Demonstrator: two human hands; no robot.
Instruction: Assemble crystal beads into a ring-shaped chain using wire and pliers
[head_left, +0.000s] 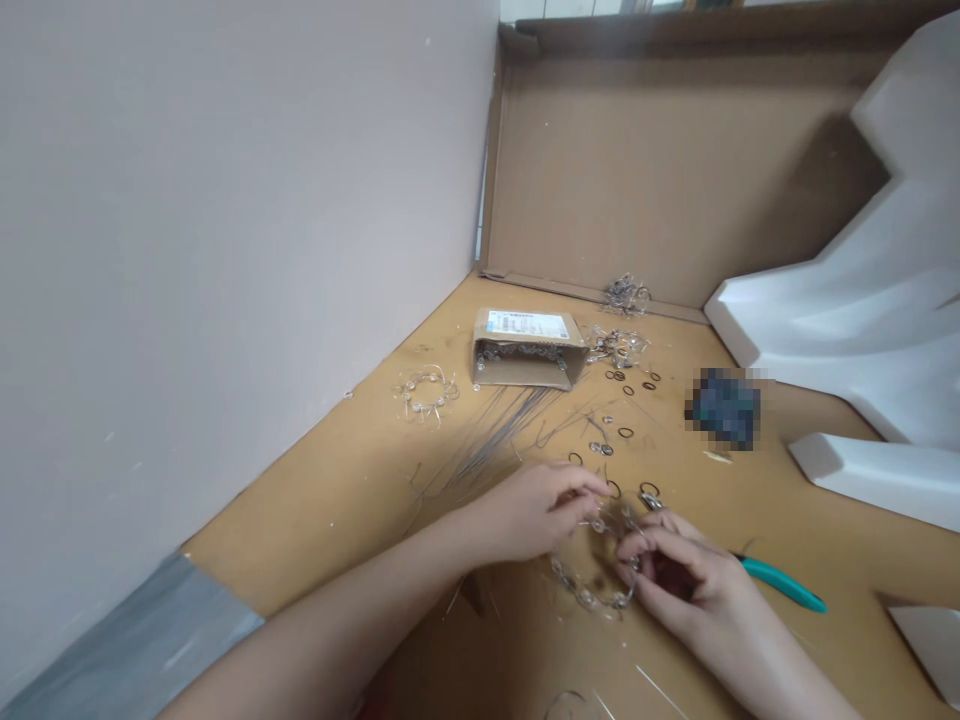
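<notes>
Between my hands is a beaded wire ring (pixel 587 598) with clear beads and thin wire ends sticking out. My left hand (pixel 536 512) pinches its upper left part, thumb and forefinger close together by a bead. My right hand (pixel 686 570) is closed on the ring's right side, with the fingertips pressed together. The exact bead or wire under the fingertips is hidden. Beside my right hand lie pliers with a teal handle (pixel 784 584), their jaws partly hidden behind the hand. Small black rings (pixel 625 433) and a few clear beads (pixel 602 449) lie just beyond my fingers.
An open cardboard box (pixel 529 375) holds more beads, with loose straight wires (pixel 502 430) in front. Another beaded ring (pixel 427 393) lies to its left, tangled wire pieces (pixel 619 347) to its right. A blurred dark object (pixel 724 408), white foam (pixel 855 330) and a cardboard wall (pixel 660 180) stand around.
</notes>
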